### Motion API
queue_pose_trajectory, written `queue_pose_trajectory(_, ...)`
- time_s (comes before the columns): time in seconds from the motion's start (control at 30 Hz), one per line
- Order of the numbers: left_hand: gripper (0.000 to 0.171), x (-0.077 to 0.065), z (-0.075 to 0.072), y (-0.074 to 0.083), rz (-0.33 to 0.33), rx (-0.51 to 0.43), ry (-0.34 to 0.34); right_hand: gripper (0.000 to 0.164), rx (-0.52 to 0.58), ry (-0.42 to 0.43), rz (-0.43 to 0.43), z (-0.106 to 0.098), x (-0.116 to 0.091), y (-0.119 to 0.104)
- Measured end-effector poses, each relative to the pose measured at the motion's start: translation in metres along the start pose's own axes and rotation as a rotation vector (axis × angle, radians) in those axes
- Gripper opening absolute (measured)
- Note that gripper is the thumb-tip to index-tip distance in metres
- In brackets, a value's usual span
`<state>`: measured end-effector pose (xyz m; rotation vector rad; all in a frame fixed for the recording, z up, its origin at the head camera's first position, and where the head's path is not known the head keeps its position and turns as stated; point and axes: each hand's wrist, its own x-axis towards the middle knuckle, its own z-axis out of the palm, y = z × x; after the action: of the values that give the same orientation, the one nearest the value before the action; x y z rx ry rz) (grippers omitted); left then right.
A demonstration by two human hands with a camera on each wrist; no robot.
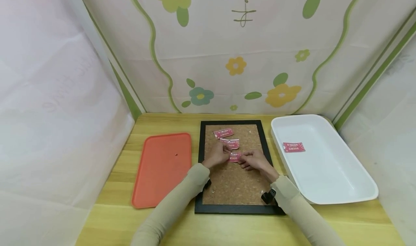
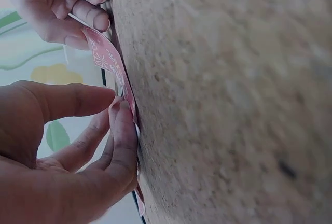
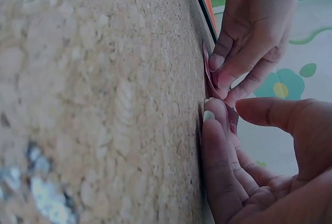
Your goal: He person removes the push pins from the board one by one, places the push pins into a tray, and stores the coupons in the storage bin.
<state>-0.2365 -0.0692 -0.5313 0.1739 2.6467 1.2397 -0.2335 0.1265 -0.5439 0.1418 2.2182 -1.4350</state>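
Observation:
Low over the corkboard (image 1: 234, 184), both hands work at a small pink printed coupon (image 1: 234, 157). My left hand (image 1: 219, 155) pinches at its left end, where a tiny pale spot shows at the fingertips; whether that is a pin is too small to tell. At the opposite end, thumb and forefinger of my right hand (image 1: 256, 160) grip the coupon. In the left wrist view the coupon (image 2: 108, 60) bends slightly off the cork between the hands. Just above it on the board lie a second coupon (image 1: 234, 143) and a tilted third coupon (image 1: 223, 133).
To the left lies a flat orange tray (image 1: 162, 177) with one tiny dark item (image 1: 176, 154) on it. A deep white tray (image 1: 338, 181) stands right of the board, holding another pink coupon (image 1: 294, 147). A black frame (image 1: 240, 209) edges the corkboard. Printed curtains (image 1: 208, 51) enclose the wooden table.

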Motion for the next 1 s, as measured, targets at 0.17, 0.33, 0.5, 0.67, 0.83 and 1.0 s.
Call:
queue_pose_trajectory(0.17, 0.016, 0.003, 0.003, 0.003, -0.037, -0.015, 0.008, 0.028, 0.002, 0.006, 0.003, 0.000, 0.001, -0.001)
queue_pose_trajectory(0.33, 0.015, 0.004, 0.005, 0.002, -0.011, 0.010, 0.027, 0.028, -0.004, 0.003, 0.003, 0.001, 0.001, -0.001)
queue_pose_trajectory(0.5, 0.015, 0.005, 0.009, 0.000, 0.011, 0.024, 0.040, 0.028, -0.015, 0.003, -0.001, 0.001, 0.000, -0.001)
queue_pose_trajectory(0.67, 0.016, 0.005, 0.008, 0.002, 0.004, 0.052, 0.036, 0.028, -0.011, 0.002, -0.007, 0.001, -0.001, -0.001)
queue_pose_trajectory(0.83, 0.016, 0.003, 0.009, 0.005, 0.001, 0.089, 0.030, 0.028, -0.007, -0.001, -0.014, 0.001, -0.002, -0.001)
queue_pose_trajectory(1.0, 0.015, 0.002, 0.011, 0.007, -0.014, 0.097, 0.033, 0.027, -0.005, 0.007, -0.013, 0.001, -0.002, -0.002)
